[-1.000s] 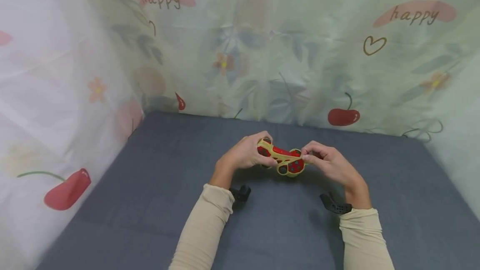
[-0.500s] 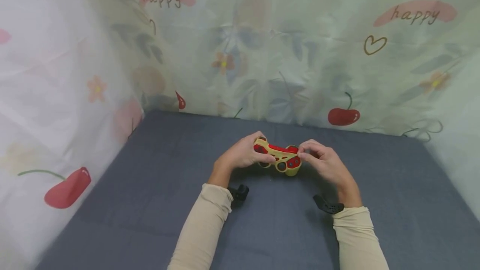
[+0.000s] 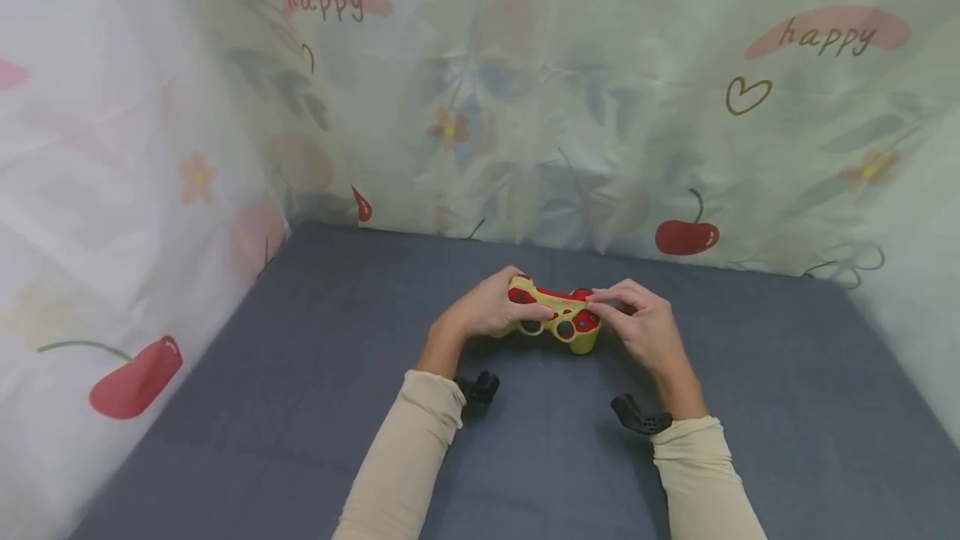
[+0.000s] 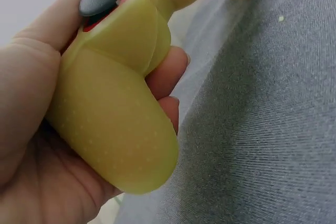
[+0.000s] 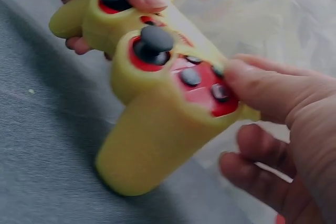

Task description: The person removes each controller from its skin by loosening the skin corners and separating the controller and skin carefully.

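A red game controller (image 3: 585, 322) with black thumbsticks and buttons sits inside a yellow rubbery cover (image 5: 142, 145), held just over the dark cloth. My left hand (image 3: 483, 307) grips its left handle, the thumb lying over the front face and fingers wrapped behind, as the left wrist view shows. At the upper right corner, my right hand (image 3: 645, 327) pinches the cover's edge beside the round buttons (image 5: 205, 85) between thumb and index finger. Its other fingers curl loosely below, apart from the handle. The controller's back is hidden.
Dark grey cloth (image 3: 555, 457) covers the table. A printed curtain (image 3: 525, 107) hangs behind and along the left side. Black wrist devices (image 3: 637, 415) stick out from both wrists toward the middle. A tiny pale speck (image 4: 281, 18) lies on the cloth.
My right hand has moved left, bringing the pulled cover edge inward, so more of the right button face shows. The controller has shifted slightly left in my left hand's grip.
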`<action>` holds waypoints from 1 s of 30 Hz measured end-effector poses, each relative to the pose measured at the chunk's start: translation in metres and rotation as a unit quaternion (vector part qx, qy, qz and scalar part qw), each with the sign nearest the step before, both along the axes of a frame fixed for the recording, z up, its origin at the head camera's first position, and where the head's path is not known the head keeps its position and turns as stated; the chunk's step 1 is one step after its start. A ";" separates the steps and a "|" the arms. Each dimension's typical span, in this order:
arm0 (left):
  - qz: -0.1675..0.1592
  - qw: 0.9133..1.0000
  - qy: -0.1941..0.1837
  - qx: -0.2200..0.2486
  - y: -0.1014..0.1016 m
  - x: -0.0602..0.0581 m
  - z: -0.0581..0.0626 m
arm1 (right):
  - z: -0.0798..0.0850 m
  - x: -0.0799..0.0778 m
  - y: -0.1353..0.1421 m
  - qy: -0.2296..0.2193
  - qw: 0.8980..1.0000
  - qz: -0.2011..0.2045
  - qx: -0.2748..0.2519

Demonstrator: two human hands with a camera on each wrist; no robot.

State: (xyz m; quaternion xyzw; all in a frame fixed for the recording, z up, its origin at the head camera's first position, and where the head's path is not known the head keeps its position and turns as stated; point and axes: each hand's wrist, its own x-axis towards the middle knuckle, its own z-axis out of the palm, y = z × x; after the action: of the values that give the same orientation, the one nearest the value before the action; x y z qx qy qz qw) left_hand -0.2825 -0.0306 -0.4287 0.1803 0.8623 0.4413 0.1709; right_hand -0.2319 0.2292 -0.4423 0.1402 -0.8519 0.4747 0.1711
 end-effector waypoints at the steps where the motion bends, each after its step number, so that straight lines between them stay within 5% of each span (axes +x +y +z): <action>1: -0.002 1.000 0.000 0.006 0.000 0.001 0.000 | 0.001 0.001 0.002 -0.005 1.000 0.004 0.002; 9: 0.011 0.996 0.032 0.080 -0.001 0.000 0.003 | 0.027 0.009 0.011 -0.052 0.997 0.001 0.065; 14: 0.017 0.991 0.084 0.101 0.004 0.003 0.012 | 0.041 0.013 0.009 -0.022 0.999 -0.015 0.047; 20: 0.006 0.984 0.150 0.094 0.007 0.010 0.025 | 0.053 0.018 0.001 -0.030 0.996 -0.049 0.064; 30: 0.012 0.982 0.177 0.062 0.001 0.016 0.033 | 0.052 0.019 -0.009 -0.097 0.992 -0.041 0.073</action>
State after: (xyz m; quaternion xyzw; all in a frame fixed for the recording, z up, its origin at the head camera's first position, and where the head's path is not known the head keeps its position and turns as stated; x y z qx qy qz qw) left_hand -0.2661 -0.0293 -0.3956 0.2561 0.8518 0.4570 -0.0015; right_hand -0.2124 0.2197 -0.3907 0.0704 -0.9019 0.4153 0.0960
